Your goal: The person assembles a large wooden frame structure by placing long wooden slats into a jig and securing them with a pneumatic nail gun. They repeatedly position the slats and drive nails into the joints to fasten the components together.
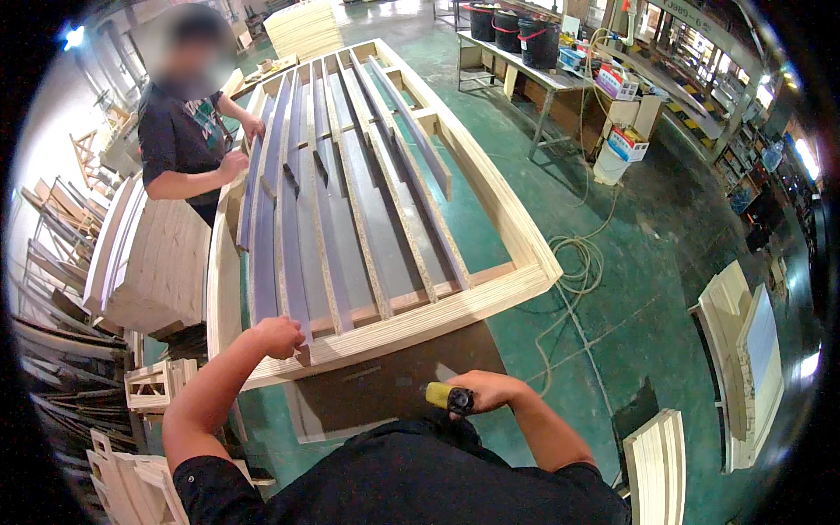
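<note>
A large pale wooden frame [525, 284] lies in front of me, with several long particle-board strips [363, 236] standing on edge along its length. My left hand [280, 338] is closed on the near end of one strip [293, 297], at the frame's near rail. Close to my body, my right hand [484, 390] grips a yellow and black nail gun [449, 398], held apart from the frame. Its lower part is hidden. Across the frame at the far left, a co-worker [188, 131] has both hands at the strips on that side.
Stacked boards [166, 271] stand left of the frame. An air hose [579, 267] lies coiled on the green floor to the right. Farther back, a workbench [534, 83] carries black buckets [538, 44]. Panels [744, 367] lean at the right, and cut timber [661, 464] stands near my right elbow.
</note>
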Motion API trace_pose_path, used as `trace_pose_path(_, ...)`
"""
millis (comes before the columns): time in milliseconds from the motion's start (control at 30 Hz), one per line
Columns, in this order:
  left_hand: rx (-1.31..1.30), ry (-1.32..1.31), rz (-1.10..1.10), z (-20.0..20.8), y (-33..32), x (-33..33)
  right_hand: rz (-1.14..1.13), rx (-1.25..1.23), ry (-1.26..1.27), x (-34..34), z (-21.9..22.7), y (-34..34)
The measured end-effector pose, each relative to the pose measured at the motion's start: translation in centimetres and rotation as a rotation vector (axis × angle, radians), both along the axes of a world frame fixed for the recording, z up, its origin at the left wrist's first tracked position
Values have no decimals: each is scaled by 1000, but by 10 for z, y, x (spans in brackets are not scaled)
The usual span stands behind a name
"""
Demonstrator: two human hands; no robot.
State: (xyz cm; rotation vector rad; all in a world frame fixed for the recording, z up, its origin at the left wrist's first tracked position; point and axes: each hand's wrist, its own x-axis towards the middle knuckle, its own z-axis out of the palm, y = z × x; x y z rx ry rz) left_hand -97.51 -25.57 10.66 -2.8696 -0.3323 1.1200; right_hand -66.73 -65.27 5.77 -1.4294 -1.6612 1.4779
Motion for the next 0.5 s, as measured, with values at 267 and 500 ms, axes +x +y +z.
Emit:
trace_pose_path(267,143,201,128,-1,-22,21,10,9,2,0,-8,-2)
trace_pose_path(500,185,3,338,1,-50,5,-7,73,2,3,-7,-1)
